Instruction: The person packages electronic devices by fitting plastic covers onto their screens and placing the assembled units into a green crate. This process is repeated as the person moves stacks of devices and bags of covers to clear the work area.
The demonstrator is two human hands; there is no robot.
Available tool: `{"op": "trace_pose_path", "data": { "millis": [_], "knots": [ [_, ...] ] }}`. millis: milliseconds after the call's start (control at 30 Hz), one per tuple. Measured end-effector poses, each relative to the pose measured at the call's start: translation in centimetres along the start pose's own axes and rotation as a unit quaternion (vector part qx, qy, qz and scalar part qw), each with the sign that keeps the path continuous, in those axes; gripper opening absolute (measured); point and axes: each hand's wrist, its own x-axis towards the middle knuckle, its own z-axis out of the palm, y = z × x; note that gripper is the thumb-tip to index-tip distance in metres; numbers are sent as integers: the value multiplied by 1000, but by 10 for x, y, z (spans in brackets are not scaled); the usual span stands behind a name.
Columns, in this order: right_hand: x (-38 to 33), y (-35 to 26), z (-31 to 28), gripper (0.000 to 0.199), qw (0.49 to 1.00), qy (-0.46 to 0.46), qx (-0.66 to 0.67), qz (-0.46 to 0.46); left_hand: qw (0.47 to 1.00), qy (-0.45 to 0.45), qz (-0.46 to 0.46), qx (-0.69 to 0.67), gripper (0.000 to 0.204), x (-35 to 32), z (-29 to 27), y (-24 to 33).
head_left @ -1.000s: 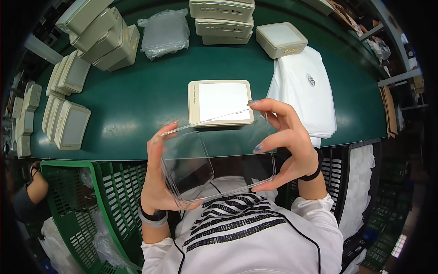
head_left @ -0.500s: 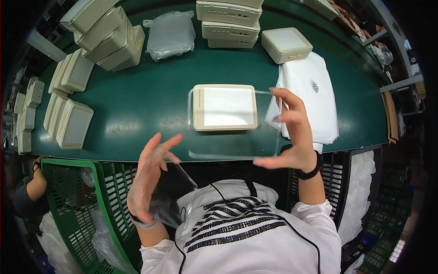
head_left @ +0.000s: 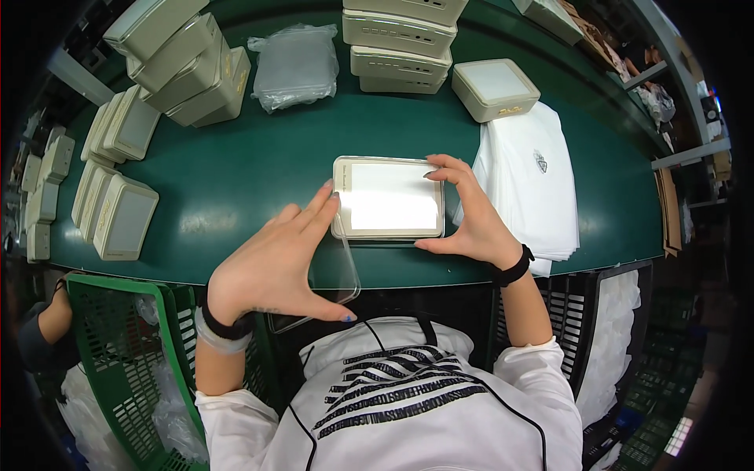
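Observation:
A beige box with a pale rectangular panel lies flat on the table, a clear plastic cover over its top. My right hand spans that cover's right end, fingers at the far edge and thumb at the near edge. A second clear plastic piece sits tilted under my left hand, between its thumb and fingers. The left fingertips touch the left edge of the covered box. My left palm hides part of the second piece.
Beige boxes stand in stacks at the back and in rows on the left. A bag of clear plastic lies behind. White cloth-like bags and one box are right. Green and black crates flank me.
My right hand has moved left and brought the clear cover down over the box. My left hand has come up and rightward to the box's left edge, with the second clear piece.

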Motion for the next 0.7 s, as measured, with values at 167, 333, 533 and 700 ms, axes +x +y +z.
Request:
{"op": "trace_pose_path", "data": {
  "millis": [167, 333, 533, 700],
  "knots": [
    [7, 0, -4, 86, 999, -24, -31, 4, 998, -44, -30, 46, 124, 10, 2, -3],
    [6, -3, -6, 93, 999, -45, -14, 9, 997, -31, -18, 66, 120, 17, -7, -9],
    [10, -6, -12, 98, 996, -66, 8, 66, 995, -59, -18, 84, 117, 25, -18, -9],
    [8, -12, -9, 100, 992, -65, -2, 113, 994, -77, -2, 81, 122, 34, -26, -14]
  ]
}}
